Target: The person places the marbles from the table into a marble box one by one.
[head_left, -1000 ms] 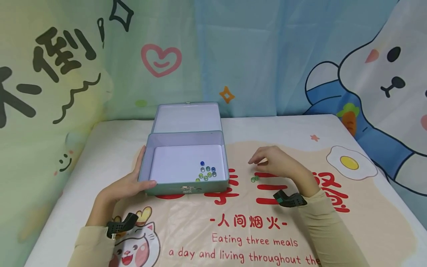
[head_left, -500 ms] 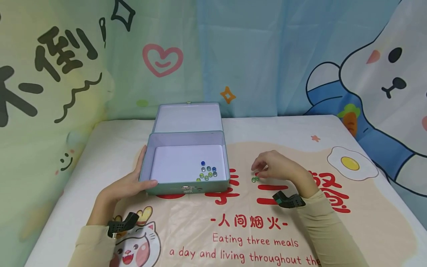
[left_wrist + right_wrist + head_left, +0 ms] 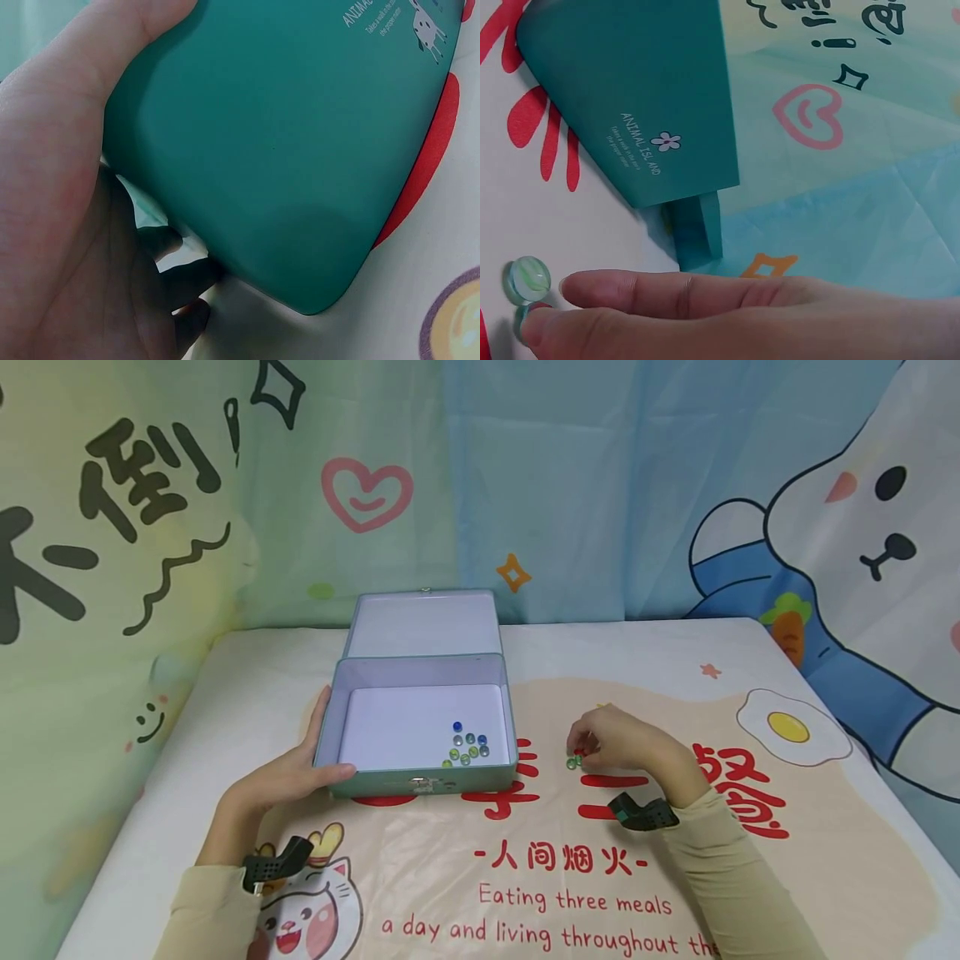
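Observation:
A green tin box with a pale inside stands on the table, its lid raised at the back. Several blue, clear and green glass marbles lie at its front right. My left hand holds the box's front left corner, thumb on the front and fingers along the left side. To the right of the box, my right hand reaches down at two green marbles on the cloth. In the right wrist view the thumb partly covers the nearer marble, and the index fingertip lies beside the other marble.
A printed tablecloth with red lettering and cartoon figures covers the table. Behind it hangs a decorated curtain, close to the raised lid. Both wrists carry a dark camera mount.
My right hand has lowered and come nearer to the two green marbles, its thumb and finger closing in on them. The left hand and the box stay put.

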Motion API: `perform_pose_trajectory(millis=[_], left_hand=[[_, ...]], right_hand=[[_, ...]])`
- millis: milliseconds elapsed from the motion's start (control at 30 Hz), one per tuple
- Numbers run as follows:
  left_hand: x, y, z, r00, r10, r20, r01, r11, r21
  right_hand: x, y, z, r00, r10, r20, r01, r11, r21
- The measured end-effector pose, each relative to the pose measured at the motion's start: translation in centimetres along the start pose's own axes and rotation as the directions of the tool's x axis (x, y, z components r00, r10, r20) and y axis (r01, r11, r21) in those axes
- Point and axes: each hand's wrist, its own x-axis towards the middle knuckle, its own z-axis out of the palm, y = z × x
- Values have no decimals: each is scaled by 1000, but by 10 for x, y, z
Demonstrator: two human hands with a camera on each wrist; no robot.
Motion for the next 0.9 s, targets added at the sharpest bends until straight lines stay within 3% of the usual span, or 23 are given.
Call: perform_pose_trajectory(millis=[900], left_hand=[[1,0,0,1000,-23,-10,23,1000,21]], right_hand=[[3,-4,4,999,51,16,-51,999,-13]])
